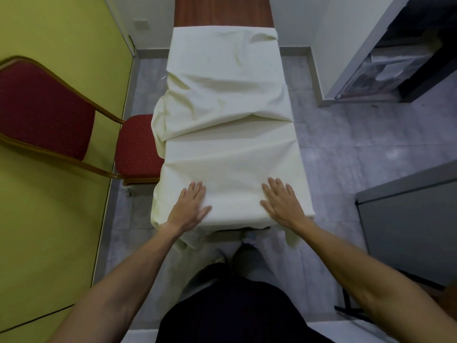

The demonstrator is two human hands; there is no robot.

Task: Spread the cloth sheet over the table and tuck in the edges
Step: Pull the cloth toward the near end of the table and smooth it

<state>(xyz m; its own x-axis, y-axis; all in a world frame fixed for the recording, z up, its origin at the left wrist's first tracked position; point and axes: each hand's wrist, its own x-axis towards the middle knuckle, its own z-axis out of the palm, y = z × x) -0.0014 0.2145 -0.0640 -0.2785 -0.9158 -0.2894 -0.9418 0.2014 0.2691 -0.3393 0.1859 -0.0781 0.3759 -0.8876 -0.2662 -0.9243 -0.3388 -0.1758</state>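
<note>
A cream cloth sheet [230, 154] lies along a narrow wooden table [222, 11], whose far end shows bare brown wood. The sheet is flat at the near end and bunched in folds across the middle. Its edges hang over the near end and the left side. My left hand [189, 206] rests flat on the sheet near the near-left corner, fingers apart. My right hand [280, 201] lies flat near the near-right corner, fingers spread. Neither hand grips the cloth.
A red padded chair [61, 115] with a gold frame stands close to the table's left side, against a yellow-green wall. A grey cabinet [408, 219] stands to the right, a white shelf unit [346, 58] at the far right. Grey tiled floor surrounds the table.
</note>
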